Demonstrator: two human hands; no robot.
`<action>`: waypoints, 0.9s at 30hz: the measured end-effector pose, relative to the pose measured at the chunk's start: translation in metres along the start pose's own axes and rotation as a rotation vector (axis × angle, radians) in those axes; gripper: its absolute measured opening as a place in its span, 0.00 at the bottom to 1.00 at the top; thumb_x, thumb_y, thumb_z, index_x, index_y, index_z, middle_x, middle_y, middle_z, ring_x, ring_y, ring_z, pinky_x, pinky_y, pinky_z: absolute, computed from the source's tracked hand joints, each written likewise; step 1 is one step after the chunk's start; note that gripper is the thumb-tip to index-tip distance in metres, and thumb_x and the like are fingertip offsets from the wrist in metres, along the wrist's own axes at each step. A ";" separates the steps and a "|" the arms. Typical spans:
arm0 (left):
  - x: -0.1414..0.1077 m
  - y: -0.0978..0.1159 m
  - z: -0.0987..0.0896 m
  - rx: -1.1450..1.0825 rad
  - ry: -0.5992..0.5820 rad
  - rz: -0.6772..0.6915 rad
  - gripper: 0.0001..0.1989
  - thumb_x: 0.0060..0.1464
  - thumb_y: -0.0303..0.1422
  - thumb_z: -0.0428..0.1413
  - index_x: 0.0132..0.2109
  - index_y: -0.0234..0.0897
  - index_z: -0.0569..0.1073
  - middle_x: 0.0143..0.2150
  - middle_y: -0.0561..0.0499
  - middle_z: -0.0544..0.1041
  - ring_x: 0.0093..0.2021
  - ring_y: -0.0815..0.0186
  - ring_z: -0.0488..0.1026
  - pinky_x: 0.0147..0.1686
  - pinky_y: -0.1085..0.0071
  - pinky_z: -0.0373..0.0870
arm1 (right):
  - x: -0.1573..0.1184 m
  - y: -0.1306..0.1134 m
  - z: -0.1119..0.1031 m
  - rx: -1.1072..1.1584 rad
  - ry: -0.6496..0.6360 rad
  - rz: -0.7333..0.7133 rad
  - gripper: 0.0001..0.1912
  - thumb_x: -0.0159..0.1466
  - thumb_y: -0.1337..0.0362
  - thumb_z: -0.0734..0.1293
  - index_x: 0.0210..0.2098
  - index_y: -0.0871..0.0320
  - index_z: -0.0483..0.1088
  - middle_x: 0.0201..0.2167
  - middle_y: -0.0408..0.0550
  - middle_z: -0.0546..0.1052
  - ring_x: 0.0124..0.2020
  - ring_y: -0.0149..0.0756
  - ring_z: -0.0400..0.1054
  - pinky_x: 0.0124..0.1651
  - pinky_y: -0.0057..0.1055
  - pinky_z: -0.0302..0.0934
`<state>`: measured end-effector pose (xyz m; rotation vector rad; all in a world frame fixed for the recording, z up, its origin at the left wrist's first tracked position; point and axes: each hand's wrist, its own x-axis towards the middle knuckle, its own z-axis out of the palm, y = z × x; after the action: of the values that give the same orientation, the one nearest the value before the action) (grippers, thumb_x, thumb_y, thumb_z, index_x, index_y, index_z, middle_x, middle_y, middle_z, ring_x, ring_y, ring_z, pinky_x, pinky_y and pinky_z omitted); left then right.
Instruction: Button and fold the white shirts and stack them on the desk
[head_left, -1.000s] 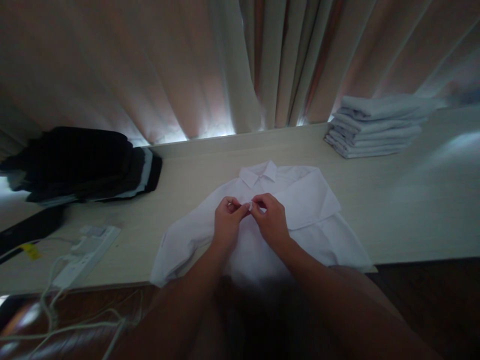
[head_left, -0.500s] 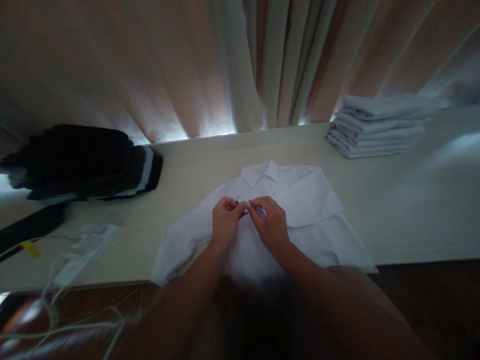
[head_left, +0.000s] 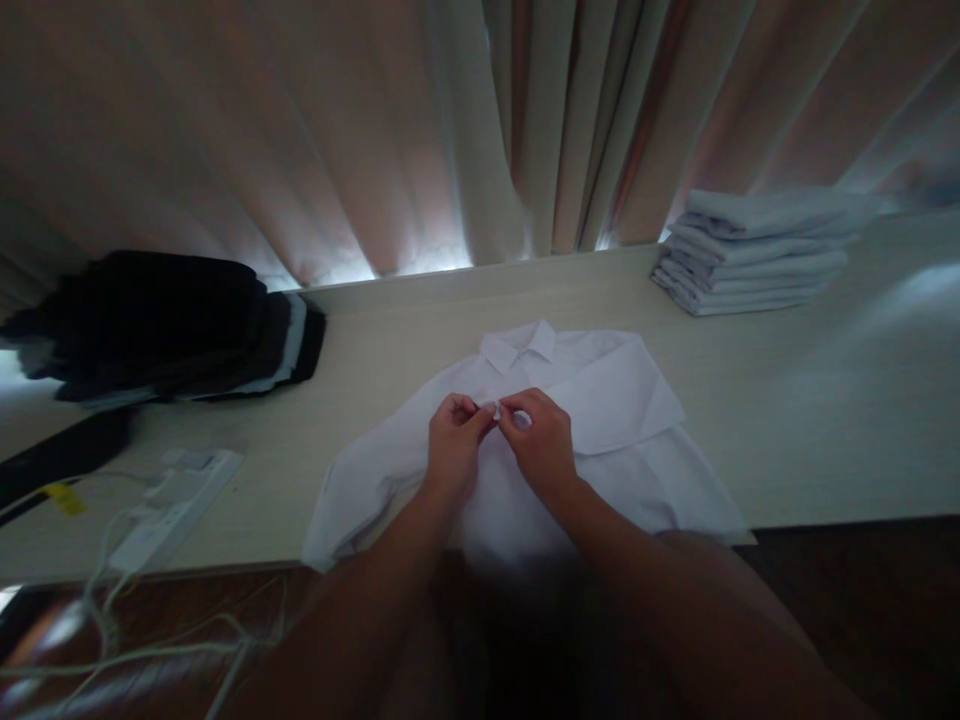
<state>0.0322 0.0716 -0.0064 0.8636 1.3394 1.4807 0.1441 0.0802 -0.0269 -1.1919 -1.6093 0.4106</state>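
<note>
A white collared shirt [head_left: 600, 400] lies front up on the pale tabletop, its collar towards the curtain. One sleeve is laid across the chest on the right, and the other stretches down to the left. My left hand [head_left: 456, 435] pinches the front of the shirt below the collar. Close against it, my right hand [head_left: 538, 430] pinches the same strip of cloth, thumb and forefinger together. Fingertips of both hands nearly touch. Whether a button is between them is too small to make out. The shirt's lower part is hidden behind my forearms.
A stack of folded white clothes [head_left: 757, 255] stands at the back right. Dark folded clothes [head_left: 172, 320] are piled at the left. In front of them lies a white power strip [head_left: 176, 510] with cables [head_left: 105, 610] hanging over the table's edge. Curtains [head_left: 375, 130] hang behind the table.
Both hands stay at the same spot on the shirt front. The fingertips have shifted only slightly, with a bit of white cloth now showing between them.
</note>
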 end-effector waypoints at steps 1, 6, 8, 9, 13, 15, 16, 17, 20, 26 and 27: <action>0.000 0.000 0.000 -0.007 -0.010 0.000 0.15 0.43 0.26 0.64 0.27 0.38 0.63 0.23 0.60 0.67 0.24 0.74 0.66 0.29 0.75 0.70 | 0.001 0.000 0.000 0.003 -0.004 0.000 0.05 0.60 0.72 0.66 0.32 0.57 0.74 0.32 0.47 0.76 0.34 0.36 0.70 0.42 0.33 0.65; -0.002 0.005 0.001 0.016 -0.039 0.016 0.13 0.41 0.24 0.64 0.28 0.37 0.66 0.22 0.59 0.68 0.24 0.74 0.66 0.29 0.75 0.70 | 0.002 0.001 -0.001 0.042 0.000 0.012 0.04 0.59 0.72 0.65 0.32 0.58 0.71 0.31 0.46 0.73 0.34 0.35 0.67 0.41 0.31 0.63; -0.003 0.007 0.002 0.038 -0.033 0.033 0.13 0.40 0.24 0.64 0.28 0.37 0.66 0.23 0.59 0.68 0.24 0.74 0.66 0.28 0.75 0.70 | 0.003 0.000 -0.002 0.066 -0.005 0.021 0.04 0.59 0.72 0.65 0.31 0.58 0.70 0.30 0.45 0.72 0.34 0.35 0.67 0.40 0.31 0.63; -0.004 0.008 0.002 0.050 -0.028 0.039 0.13 0.41 0.25 0.64 0.28 0.36 0.66 0.23 0.59 0.68 0.24 0.74 0.66 0.28 0.76 0.69 | 0.003 -0.001 -0.002 0.081 -0.012 0.026 0.03 0.58 0.71 0.65 0.31 0.58 0.70 0.30 0.45 0.71 0.34 0.35 0.66 0.40 0.31 0.63; -0.004 0.008 -0.001 0.103 -0.004 0.060 0.13 0.40 0.24 0.64 0.28 0.37 0.65 0.22 0.60 0.67 0.22 0.75 0.63 0.25 0.77 0.65 | 0.003 -0.003 -0.002 0.183 -0.039 0.122 0.01 0.58 0.69 0.66 0.30 0.57 0.70 0.30 0.45 0.72 0.34 0.34 0.67 0.40 0.31 0.63; -0.002 0.006 -0.003 0.122 -0.010 0.077 0.14 0.40 0.24 0.64 0.28 0.37 0.65 0.21 0.61 0.66 0.22 0.75 0.63 0.24 0.78 0.64 | 0.004 0.000 -0.002 0.256 -0.076 0.244 0.02 0.57 0.67 0.67 0.30 0.58 0.72 0.29 0.44 0.74 0.32 0.34 0.68 0.37 0.30 0.63; -0.001 0.005 -0.004 0.129 -0.017 0.086 0.15 0.40 0.24 0.64 0.28 0.38 0.64 0.21 0.61 0.66 0.22 0.75 0.63 0.24 0.78 0.63 | 0.005 0.002 -0.001 0.298 -0.099 0.313 0.03 0.57 0.65 0.67 0.30 0.58 0.72 0.27 0.44 0.74 0.30 0.34 0.68 0.34 0.29 0.63; 0.001 0.004 -0.005 0.135 -0.028 0.094 0.15 0.39 0.24 0.65 0.28 0.38 0.64 0.21 0.62 0.65 0.22 0.75 0.63 0.23 0.78 0.63 | 0.006 0.005 -0.001 0.340 -0.125 0.377 0.04 0.56 0.64 0.68 0.30 0.58 0.73 0.26 0.43 0.75 0.28 0.34 0.68 0.32 0.29 0.62; 0.005 0.003 -0.007 0.150 -0.064 0.114 0.17 0.38 0.24 0.65 0.29 0.39 0.63 0.20 0.62 0.65 0.21 0.75 0.64 0.23 0.78 0.62 | 0.010 0.014 -0.002 0.442 -0.181 0.483 0.06 0.54 0.63 0.70 0.29 0.59 0.75 0.24 0.43 0.76 0.27 0.33 0.68 0.30 0.28 0.61; 0.006 0.011 -0.011 0.204 -0.101 0.122 0.17 0.39 0.26 0.65 0.30 0.39 0.62 0.20 0.62 0.68 0.22 0.73 0.67 0.24 0.77 0.63 | 0.011 0.016 -0.011 0.396 -0.261 0.361 0.06 0.57 0.61 0.70 0.32 0.58 0.76 0.29 0.46 0.79 0.31 0.35 0.72 0.35 0.30 0.65; 0.006 0.013 -0.012 0.216 -0.113 0.118 0.17 0.39 0.26 0.65 0.30 0.39 0.62 0.20 0.62 0.68 0.21 0.73 0.68 0.24 0.77 0.63 | 0.011 0.015 -0.013 0.370 -0.272 0.341 0.06 0.58 0.61 0.69 0.32 0.57 0.76 0.29 0.47 0.79 0.31 0.35 0.72 0.35 0.30 0.65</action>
<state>0.0171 0.0742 0.0035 1.1654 1.4014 1.3701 0.1632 0.0930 -0.0274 -1.1554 -1.4672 1.0803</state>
